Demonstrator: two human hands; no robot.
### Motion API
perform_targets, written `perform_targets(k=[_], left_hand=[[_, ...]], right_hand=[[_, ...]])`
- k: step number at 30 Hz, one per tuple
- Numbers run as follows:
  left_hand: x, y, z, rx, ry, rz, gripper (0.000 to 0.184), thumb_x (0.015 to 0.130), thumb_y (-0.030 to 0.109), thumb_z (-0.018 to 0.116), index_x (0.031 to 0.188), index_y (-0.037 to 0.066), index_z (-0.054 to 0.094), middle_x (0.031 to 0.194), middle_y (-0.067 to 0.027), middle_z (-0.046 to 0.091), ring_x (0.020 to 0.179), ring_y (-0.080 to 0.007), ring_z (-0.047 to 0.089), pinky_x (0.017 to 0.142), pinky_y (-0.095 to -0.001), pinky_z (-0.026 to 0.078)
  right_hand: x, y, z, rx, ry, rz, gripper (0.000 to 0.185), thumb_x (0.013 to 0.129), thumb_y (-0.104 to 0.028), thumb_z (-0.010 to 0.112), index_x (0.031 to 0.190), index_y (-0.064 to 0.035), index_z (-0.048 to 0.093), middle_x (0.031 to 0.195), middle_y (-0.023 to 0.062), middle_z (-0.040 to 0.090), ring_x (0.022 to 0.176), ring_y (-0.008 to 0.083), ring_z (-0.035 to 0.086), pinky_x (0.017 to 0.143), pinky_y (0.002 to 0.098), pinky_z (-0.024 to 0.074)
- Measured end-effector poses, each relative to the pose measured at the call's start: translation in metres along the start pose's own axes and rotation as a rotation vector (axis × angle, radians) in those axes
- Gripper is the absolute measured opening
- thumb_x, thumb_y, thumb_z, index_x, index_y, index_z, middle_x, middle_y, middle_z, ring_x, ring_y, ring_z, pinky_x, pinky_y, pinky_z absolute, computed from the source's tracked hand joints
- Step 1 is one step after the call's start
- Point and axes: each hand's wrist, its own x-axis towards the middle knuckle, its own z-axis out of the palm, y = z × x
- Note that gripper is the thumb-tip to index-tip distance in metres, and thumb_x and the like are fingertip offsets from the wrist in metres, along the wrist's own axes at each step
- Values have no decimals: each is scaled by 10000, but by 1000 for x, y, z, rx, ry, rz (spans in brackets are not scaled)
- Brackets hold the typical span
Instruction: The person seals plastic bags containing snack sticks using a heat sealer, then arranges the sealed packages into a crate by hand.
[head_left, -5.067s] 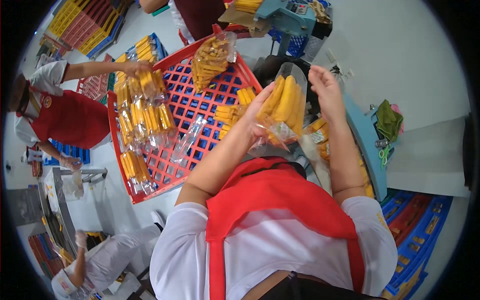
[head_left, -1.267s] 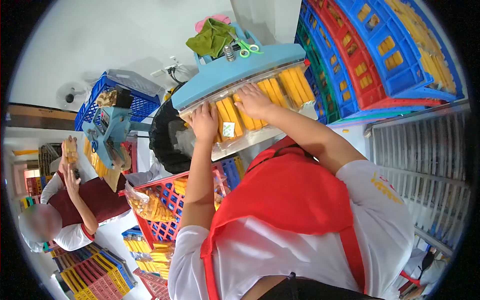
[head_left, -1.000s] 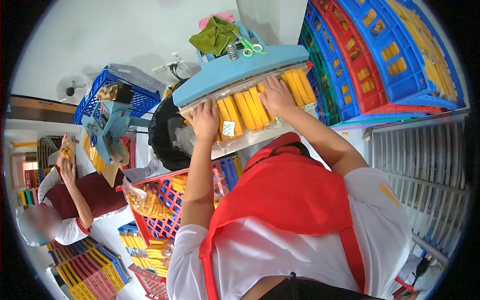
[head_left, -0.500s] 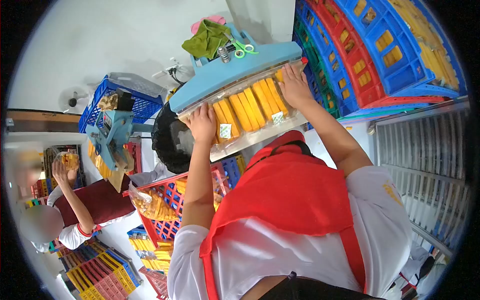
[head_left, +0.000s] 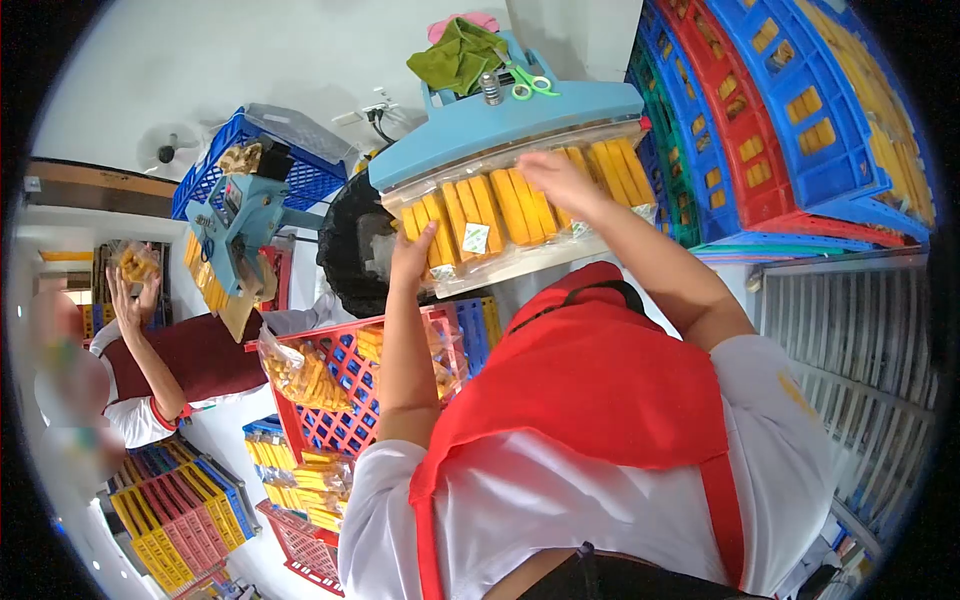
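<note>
Bags of yellow sticks (head_left: 520,207) lie filled along our blue machine's (head_left: 490,130) near side, sealing status unclear, w/ our L hand (head_left: 412,256) at the leftmost, grip hidden, & R hand (head_left: 560,180) loosely uncurled over mid ones.

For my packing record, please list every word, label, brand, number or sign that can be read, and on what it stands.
No text can be read.
White packet in a bag: green marks, too small.
Yellow print on the right sleeve: too blurred.
Panel on the farther blue machine: too small.
</note>
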Motion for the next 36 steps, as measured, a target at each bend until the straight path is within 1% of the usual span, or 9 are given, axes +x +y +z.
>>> perform_targets(k=[1, 3, 7, 11, 14, 16, 23, 26, 36], left_hand=[[-5, 4, -1, -102, -58, -62, 512, 750, 242, 650, 1120, -36, 431, 994, -121, 573, 847, -192, 578, 706, -291, 464], [-11, 12, 1, -239, -95, -137, 364, 785, 198, 613, 1047, -25, 496, 965, -94, 582, 820, -161, 583, 693, -278, 469], [-17, 12, -4, -387, -110, -94, 344, 801, 184, 590, 1056, -22, 484, 948, -87, 584, 814, -156, 583, 696, -283, 476], [-27, 17, -15, -359, -75, -126, 347, 804, 191, 585, 1058, -21, 479, 939, -81, 586, 806, -152, 584, 692, -279, 475], [-25, 14, -23, -359, -74, -120, 335, 805, 190, 581, 1044, -25, 487, 923, -78, 589, 790, -146, 583, 677, -273, 473], [-25, 19, -24, -354, -115, -59, 324, 803, 184, 582, 1034, -25, 496, 913, -81, 591, 775, -141, 582, 664, -266, 470], [-15, 23, -36, -295, -89, -96, 329, 798, 192, 590, 1046, -8, 505, 900, -67, 593, 757, -131, 577, 660, -264, 466], [-10, 21, -44, -290, -168, -106, 325, 799, 192, 589, 1047, -2, 508, 895, -61, 595, 754, -128, 578, 657, -265, 467], [-27, 25, -45, -348, -183, -210, 348, 813, 238, 569, 1060, 5, 493, 888, -62, 594, 747, -135, 584, 645, -270, 473]], right_hand=[[2, -5, 19, 106, -52, 110, 366, 800, -245, 541, 1051, 21, 518, 953, 112, 589, 899, 154, 527, 802, 311, 415], [14, -9, 49, 21, -130, 218, 518, 791, -262, 568, 1185, 38, 413, 1122, 173, 495, 1026, 234, 472, 845, 319, 389], [26, -18, 89, 39, -105, 193, 546, 780, -264, 578, 1188, 48, 395, 1141, 189, 478, 1043, 259, 467, 841, 331, 388], [44, 12, 108, -6, -32, 343, 499, 769, -256, 589, 1149, 29, 436, 1139, 191, 480, 1054, 260, 464, 833, 351, 396], [43, 19, 118, 275, -23, 288, 565, 750, -249, 617, 1190, 18, 386, 1165, 196, 454, 1043, 264, 469, 826, 362, 407], [49, 25, 124, 56, 209, 334, 648, 723, -233, 653, 1217, 18, 317, 1167, 194, 436, 1023, 262, 479, 807, 359, 425], [47, 18, 124, 428, 128, 282, 692, 690, -177, 683, 1218, -16, 267, 1116, 179, 424, 984, 262, 488, 738, 378, 463], [40, 12, 133, 638, 199, 325, 699, 678, -142, 681, 1223, -28, 258, 1116, 179, 425, 963, 266, 500, 742, 385, 467], [42, 19, 133, 189, 159, 250, 649, 630, -96, 662, 1183, -38, 326, 1033, 151, 498, 937, 236, 512, 758, 329, 443]])
